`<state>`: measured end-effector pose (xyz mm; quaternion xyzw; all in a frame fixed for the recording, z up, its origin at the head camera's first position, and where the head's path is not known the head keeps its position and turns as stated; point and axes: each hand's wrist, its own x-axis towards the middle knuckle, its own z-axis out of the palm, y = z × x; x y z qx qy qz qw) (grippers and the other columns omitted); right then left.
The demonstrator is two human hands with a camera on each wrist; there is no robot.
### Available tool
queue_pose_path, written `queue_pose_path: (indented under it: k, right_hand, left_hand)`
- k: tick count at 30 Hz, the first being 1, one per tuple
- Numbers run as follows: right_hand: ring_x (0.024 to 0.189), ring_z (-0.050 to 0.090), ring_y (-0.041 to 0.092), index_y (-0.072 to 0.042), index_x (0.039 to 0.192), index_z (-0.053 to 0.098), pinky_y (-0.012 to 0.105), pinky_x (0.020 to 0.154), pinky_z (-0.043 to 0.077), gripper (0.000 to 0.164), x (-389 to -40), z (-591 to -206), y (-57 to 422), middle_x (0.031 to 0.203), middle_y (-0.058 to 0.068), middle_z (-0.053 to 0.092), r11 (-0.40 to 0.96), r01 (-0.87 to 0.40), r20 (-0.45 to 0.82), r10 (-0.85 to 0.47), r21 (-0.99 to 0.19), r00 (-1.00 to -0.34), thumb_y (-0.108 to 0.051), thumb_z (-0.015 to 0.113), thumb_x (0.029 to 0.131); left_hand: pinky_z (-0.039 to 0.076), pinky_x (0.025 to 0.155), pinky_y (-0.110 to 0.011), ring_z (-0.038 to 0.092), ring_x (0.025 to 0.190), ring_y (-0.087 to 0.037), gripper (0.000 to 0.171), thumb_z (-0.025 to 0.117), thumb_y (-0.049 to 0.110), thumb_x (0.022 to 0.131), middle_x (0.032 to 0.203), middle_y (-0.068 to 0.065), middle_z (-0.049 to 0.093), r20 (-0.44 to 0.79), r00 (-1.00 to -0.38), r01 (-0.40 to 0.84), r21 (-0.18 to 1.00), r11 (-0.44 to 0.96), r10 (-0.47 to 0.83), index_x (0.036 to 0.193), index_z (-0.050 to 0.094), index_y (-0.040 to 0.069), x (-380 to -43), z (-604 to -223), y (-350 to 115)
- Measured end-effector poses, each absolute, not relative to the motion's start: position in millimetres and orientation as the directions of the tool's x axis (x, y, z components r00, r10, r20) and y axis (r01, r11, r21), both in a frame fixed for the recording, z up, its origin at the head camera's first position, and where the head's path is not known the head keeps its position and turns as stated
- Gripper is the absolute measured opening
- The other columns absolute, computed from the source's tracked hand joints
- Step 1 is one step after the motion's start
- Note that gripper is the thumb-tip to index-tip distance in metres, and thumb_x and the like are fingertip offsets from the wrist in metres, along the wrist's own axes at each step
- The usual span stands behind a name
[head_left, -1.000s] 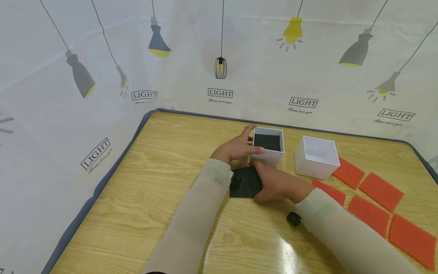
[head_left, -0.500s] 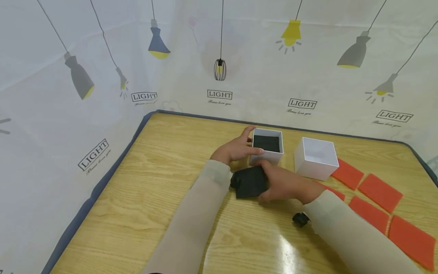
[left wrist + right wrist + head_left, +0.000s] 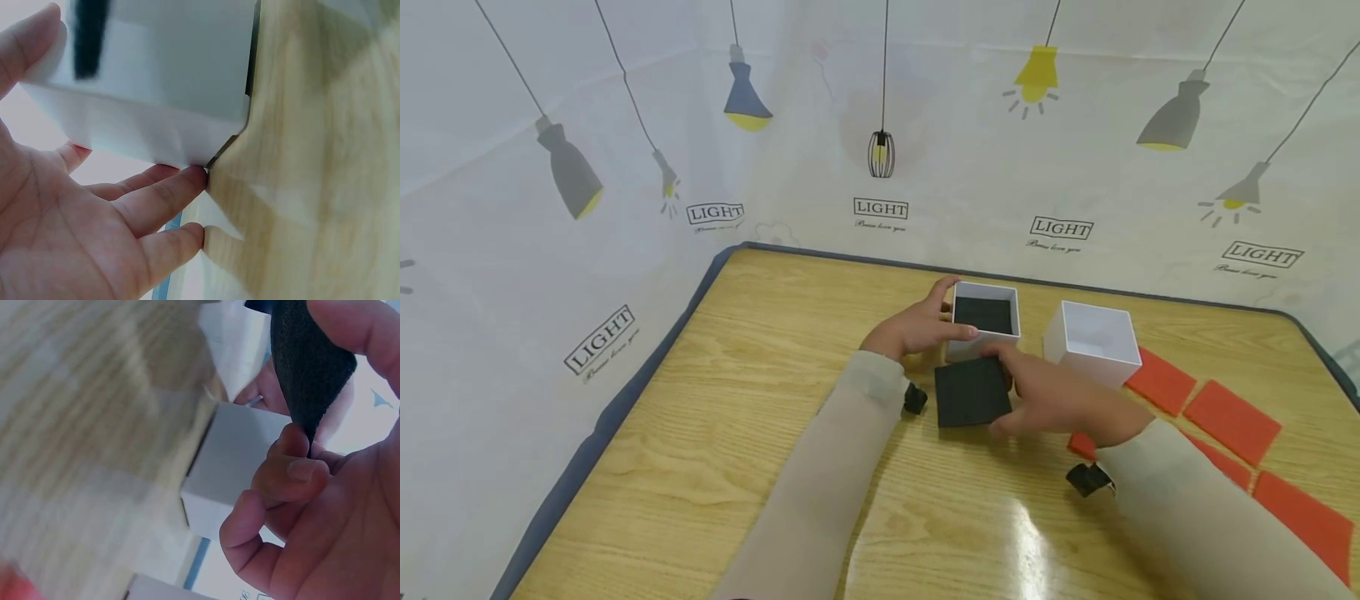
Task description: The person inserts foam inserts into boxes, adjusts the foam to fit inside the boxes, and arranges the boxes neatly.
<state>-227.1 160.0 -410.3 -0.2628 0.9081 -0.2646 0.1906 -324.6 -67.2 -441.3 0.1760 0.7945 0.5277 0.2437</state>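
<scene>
My left hand [image 3: 917, 327] holds a white square box [image 3: 961, 351], its thumb on the near rim and its fingers along the left and back sides. Dark square pads [image 3: 983, 315] lie inside that box; how many cannot be seen. My right hand [image 3: 1045, 396] pinches another dark square pad [image 3: 972, 392] by its right side, just in front of the box and above the table. In the right wrist view, this pad [image 3: 319, 362] has a rough surface and is seen nearly edge-on between thumb and fingers. The left wrist view has the box wall [image 3: 169, 69] close up.
A second white box [image 3: 1067, 358] stands to the right, with no contents visible. Several red square pads [image 3: 1232, 421] lie on the table [image 3: 700, 433] at the right, some partly covered by my right forearm. A printed curtain [image 3: 805, 150] borders the table's back and left edges.
My right hand and the dark pad have moved right, and the pad has come out from beside my left sleeve. The right forearm covers more red pads. My left hand stays on the box.
</scene>
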Motion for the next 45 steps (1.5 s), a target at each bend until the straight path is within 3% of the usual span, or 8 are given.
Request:
queue_pose_path:
  k: [5,14,22,27,36,42,45]
  right_hand:
    - [0.091,0.056,0.024,-0.010,0.152,0.034,0.037,0.073,0.047,0.097,-223.7,-396.4,166.4,0.107,0.007,0.060,0.755,-0.367,-0.220,-0.550,-0.544,-0.806,-0.033,0.092,0.078]
    - [0.078,0.051,0.022,-0.006,0.152,0.034,0.031,0.067,0.044,0.091,-228.4,-377.1,177.6,0.103,0.010,0.057,0.665,-0.385,-0.126,-0.585,-0.640,-0.801,-0.019,0.090,0.082]
    - [0.069,0.047,0.017,-0.009,0.154,0.032,0.031,0.063,0.041,0.093,-238.9,-367.2,181.7,0.103,0.011,0.058,0.647,-0.380,-0.082,-0.566,-0.661,-0.821,-0.016,0.090,0.082]
    - [0.065,0.045,0.017,-0.009,0.157,0.031,0.032,0.061,0.040,0.095,-248.3,-364.8,184.0,0.106,0.012,0.059,0.645,-0.402,-0.041,-0.558,-0.649,-0.829,-0.018,0.091,0.083]
    - [0.070,0.045,0.021,-0.013,0.159,0.028,0.034,0.064,0.038,0.099,-266.1,-360.4,186.3,0.118,0.016,0.053,0.686,-0.346,-0.056,-0.492,-0.640,-0.869,-0.023,0.091,0.084]
    - [0.085,0.050,0.028,-0.011,0.159,0.030,0.039,0.072,0.042,0.098,-280.4,-359.3,184.2,0.124,0.019,0.052,0.747,-0.324,-0.067,-0.441,-0.580,-0.895,-0.030,0.091,0.085]
    - [0.092,0.052,0.031,-0.010,0.159,0.030,0.042,0.075,0.045,0.098,-287.7,-359.6,182.3,0.129,0.021,0.053,0.776,-0.305,-0.086,-0.417,-0.552,-0.905,-0.032,0.090,0.085]
  left_hand:
    - [0.036,0.122,-0.055,0.034,0.156,-0.034,0.104,0.077,0.037,0.096,0.168,-0.020,0.032,-0.198,-0.819,0.030,0.922,0.385,0.539,0.170,0.004,0.031,-324.6,-442.0,-67.7]
    - [0.037,0.121,-0.055,0.036,0.156,-0.034,0.099,0.073,0.040,0.100,0.169,-0.019,0.032,-0.194,-0.827,0.060,0.902,0.427,0.528,0.170,0.002,0.032,-325.7,-443.0,-65.3]
    - [0.036,0.123,-0.049,0.041,0.153,-0.033,0.084,0.059,0.022,0.108,0.168,-0.018,0.032,-0.192,-0.823,0.092,0.884,0.458,0.535,0.169,0.002,0.032,-329.2,-443.0,-66.8]
    - [0.036,0.122,-0.049,0.042,0.153,-0.033,0.087,0.060,0.024,0.107,0.169,-0.018,0.032,-0.202,-0.818,0.093,0.878,0.470,0.538,0.169,0.000,0.032,-329.2,-442.3,-67.0]
    - [0.039,0.120,-0.047,0.036,0.156,-0.032,0.087,0.057,0.016,0.107,0.170,-0.019,0.028,-0.219,-0.810,0.059,0.893,0.447,0.544,0.169,-0.002,0.032,-329.4,-443.0,-65.2]
    - [0.036,0.122,-0.050,0.039,0.154,-0.032,0.103,0.077,0.029,0.097,0.168,-0.018,0.034,-0.216,-0.822,0.005,0.922,0.387,0.527,0.169,0.004,0.036,-328.1,-443.2,-64.8]
    - [0.036,0.122,-0.051,0.039,0.154,-0.033,0.104,0.079,0.029,0.095,0.167,-0.019,0.035,-0.207,-0.825,0.005,0.928,0.373,0.526,0.169,0.006,0.036,-327.1,-443.1,-65.6]
